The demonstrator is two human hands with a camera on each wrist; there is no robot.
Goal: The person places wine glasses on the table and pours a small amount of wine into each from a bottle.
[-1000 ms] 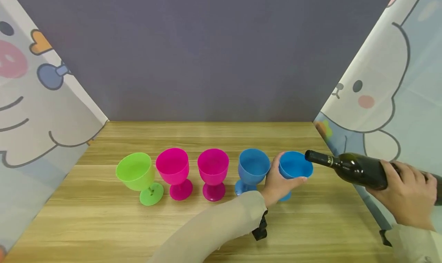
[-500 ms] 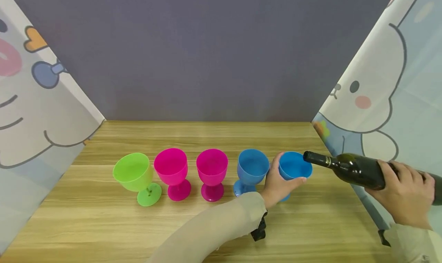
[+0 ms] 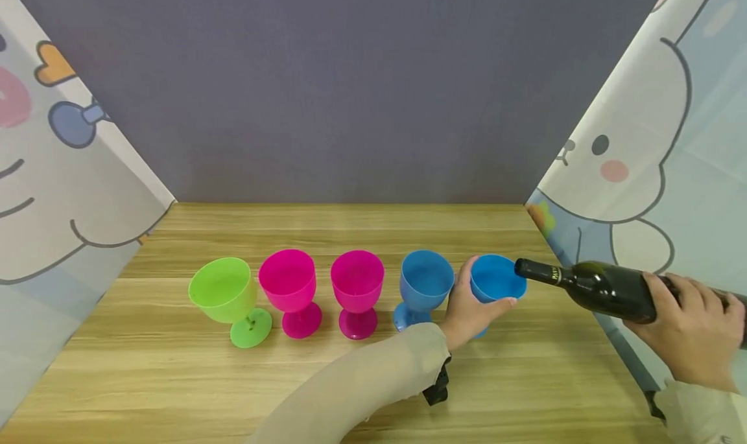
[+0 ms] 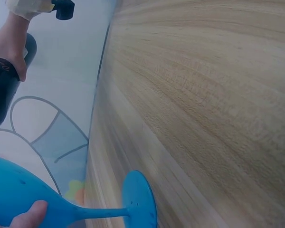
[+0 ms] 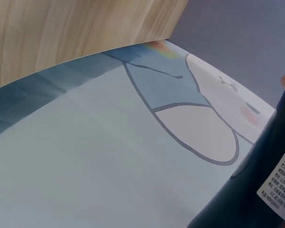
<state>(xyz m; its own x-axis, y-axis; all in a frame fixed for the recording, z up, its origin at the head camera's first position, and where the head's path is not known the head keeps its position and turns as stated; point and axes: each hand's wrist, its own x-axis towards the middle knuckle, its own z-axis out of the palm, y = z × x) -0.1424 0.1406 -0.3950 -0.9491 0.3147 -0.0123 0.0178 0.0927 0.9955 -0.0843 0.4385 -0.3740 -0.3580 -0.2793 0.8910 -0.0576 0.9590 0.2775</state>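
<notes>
My left hand (image 3: 469,308) holds the bowl of the rightmost blue goblet (image 3: 497,279), thumb on the near side and fingers on the far left side. The left wrist view shows that goblet's round foot (image 4: 138,199) on the wood and my thumb (image 4: 31,216) against the bowl. On the right, my right hand (image 3: 691,324) grips a dark wine bottle (image 3: 609,288) round its body. The bottle lies almost level, its neck pointing left and its mouth right at the goblet's right rim. No liquid shows. A white printed label (image 5: 282,185) is on the bottle in the right wrist view.
Left of the held goblet, a second blue goblet (image 3: 427,282), two magenta goblets (image 3: 358,282) (image 3: 288,282) and a green goblet (image 3: 224,292) stand in a row on the wooden table (image 3: 292,392). A grey panel (image 3: 350,94) and cartoon-printed side sheets (image 3: 709,191) enclose it.
The head view has drifted slightly, so the goblets at left sit a little further left. Both hands keep their holds, and the bottle's mouth stays by the blue goblet's rim.
</notes>
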